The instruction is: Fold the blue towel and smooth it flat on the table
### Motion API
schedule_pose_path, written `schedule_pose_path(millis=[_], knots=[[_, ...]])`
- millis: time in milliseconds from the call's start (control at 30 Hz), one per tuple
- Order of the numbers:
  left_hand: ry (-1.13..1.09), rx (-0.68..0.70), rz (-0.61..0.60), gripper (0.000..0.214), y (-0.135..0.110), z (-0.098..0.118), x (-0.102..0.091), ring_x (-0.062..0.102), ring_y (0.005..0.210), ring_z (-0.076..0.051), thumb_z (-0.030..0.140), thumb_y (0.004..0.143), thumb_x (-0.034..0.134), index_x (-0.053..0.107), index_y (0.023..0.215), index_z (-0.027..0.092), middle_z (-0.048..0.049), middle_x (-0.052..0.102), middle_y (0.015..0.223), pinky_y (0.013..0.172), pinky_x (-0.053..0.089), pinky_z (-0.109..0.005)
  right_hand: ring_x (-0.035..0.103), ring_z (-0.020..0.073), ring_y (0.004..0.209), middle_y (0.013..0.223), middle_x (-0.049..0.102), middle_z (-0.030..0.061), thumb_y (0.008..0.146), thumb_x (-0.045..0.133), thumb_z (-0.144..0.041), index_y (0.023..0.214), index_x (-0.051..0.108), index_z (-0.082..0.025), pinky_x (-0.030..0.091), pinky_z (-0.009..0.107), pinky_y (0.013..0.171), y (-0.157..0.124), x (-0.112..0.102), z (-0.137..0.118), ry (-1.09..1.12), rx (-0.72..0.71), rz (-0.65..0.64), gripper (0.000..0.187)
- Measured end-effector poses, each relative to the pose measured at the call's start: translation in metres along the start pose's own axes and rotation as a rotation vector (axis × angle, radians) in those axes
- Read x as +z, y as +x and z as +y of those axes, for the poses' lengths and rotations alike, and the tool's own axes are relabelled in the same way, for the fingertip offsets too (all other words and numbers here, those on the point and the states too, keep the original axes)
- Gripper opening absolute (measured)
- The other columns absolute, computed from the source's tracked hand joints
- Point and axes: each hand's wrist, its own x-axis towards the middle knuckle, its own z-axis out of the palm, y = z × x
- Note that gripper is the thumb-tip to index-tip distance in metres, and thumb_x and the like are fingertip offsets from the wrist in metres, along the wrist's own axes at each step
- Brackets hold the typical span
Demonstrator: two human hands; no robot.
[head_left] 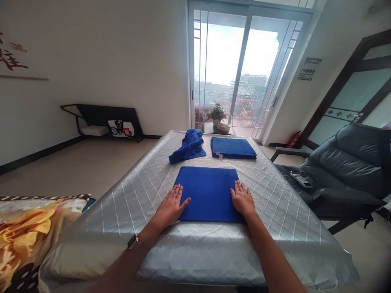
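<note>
A blue towel [209, 193], folded into a flat rectangle, lies on the silver quilted table cover [128, 207] in front of me. My left hand [171, 204] rests flat over its left edge, fingers stretched and thumb spread inward. Along the right edge lies my right hand [242, 197], also flat with fingers extended. Neither hand grasps anything. Farther back on the right sits a neat stack of folded blue towels [233, 147]. To the left of that stack is a crumpled blue towel [188, 147].
A dark padded armchair [348, 158] with a power strip [302, 180] on its seat stands to the right. Beyond the table's far edge, a small chair holds a potted plant [216, 114]. Yellow bedding [24, 236] lies at the lower left. A fire extinguisher [293, 139] stands by the wall.
</note>
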Motion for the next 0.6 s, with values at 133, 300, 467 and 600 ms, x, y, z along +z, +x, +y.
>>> schedule_pose_path(millis=[133,300,467,600], knots=[[0.011,-0.022,-0.065,0.088,0.007,0.001,-0.010,0.021,0.153,-0.028,0.068,0.099,0.015,0.027,0.156,0.002,-0.0192,0.022,0.164,0.123,0.023,-0.045,0.013,0.0199,0.155,0.168,0.014,0.0043,0.104,0.016,-0.039,0.161,0.018,-0.011,0.006,0.041,0.125,-0.001,-0.001,-0.001,0.025,0.006,0.009,0.064],[-0.044,0.071,-0.057,0.085,0.039,0.064,-0.020,0.018,0.153,-0.027,0.068,0.100,0.014,0.028,0.158,0.007,-0.0164,0.021,0.165,0.124,0.020,-0.044,0.016,0.0204,0.154,0.167,0.017,0.0051,0.104,0.019,-0.039,0.160,0.020,-0.011,0.008,0.041,0.125,-0.002,-0.002,-0.002,0.027,0.007,0.030,0.063],[-0.162,0.356,-0.128,0.082,0.074,0.168,-0.007,0.020,0.153,-0.024,0.063,0.101,0.007,0.032,0.156,0.007,-0.0150,0.026,0.164,0.125,0.017,-0.040,0.017,0.0206,0.154,0.167,0.019,0.0069,0.104,0.021,-0.036,0.160,0.023,-0.012,0.010,0.040,0.124,-0.005,-0.001,0.001,-0.029,-0.015,0.050,0.061],[-0.203,0.382,-0.113,0.082,0.086,0.196,0.005,0.020,0.153,-0.024,0.061,0.102,0.006,0.030,0.156,0.004,-0.0162,0.027,0.164,0.126,0.015,-0.040,0.017,0.0186,0.154,0.167,0.017,0.0050,0.104,0.022,-0.034,0.160,0.024,-0.015,0.010,0.036,0.124,-0.004,0.000,0.004,-0.050,-0.028,0.049,0.060]])
